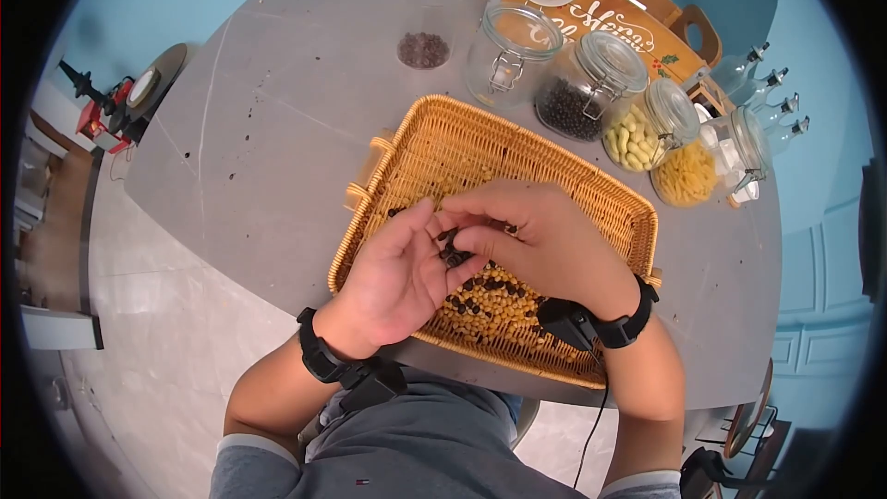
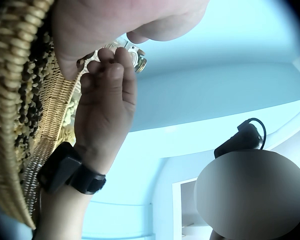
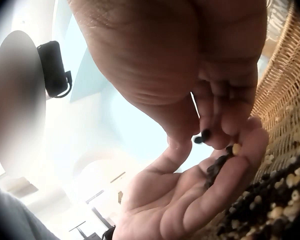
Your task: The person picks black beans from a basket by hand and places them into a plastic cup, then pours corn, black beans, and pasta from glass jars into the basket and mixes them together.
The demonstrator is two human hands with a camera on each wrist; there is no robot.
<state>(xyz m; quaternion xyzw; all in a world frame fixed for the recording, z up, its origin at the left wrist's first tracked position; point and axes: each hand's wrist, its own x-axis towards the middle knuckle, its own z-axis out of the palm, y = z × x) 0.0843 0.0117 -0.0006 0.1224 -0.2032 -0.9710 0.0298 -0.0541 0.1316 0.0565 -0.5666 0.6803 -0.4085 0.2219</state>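
Observation:
My left hand [image 1: 393, 282] is turned palm up over a wicker basket [image 1: 531, 150], its fingers slightly bent. A small pile of black beans [image 3: 218, 169] lies on those fingers, with one yellow bean [image 3: 236, 149] among them. Just above, my right hand [image 1: 559, 245] faces down with bent fingers and thumb. Two dark beans [image 3: 202, 136] show at its fingertips in the right wrist view. Beneath the hands, yellow beans [image 1: 480, 322] mixed with black ones cover the near part of the basket floor.
Behind the basket stand an open, empty-looking glass jar [image 1: 513, 55] and jars of black beans [image 1: 568, 111], peanuts [image 1: 633, 140] and pasta [image 1: 684, 176]. A clear cup of dark reddish pieces [image 1: 423, 50] is to their left. Glass bottles [image 1: 762, 97] and a lettered wooden crate [image 1: 601, 23] stand farther back.

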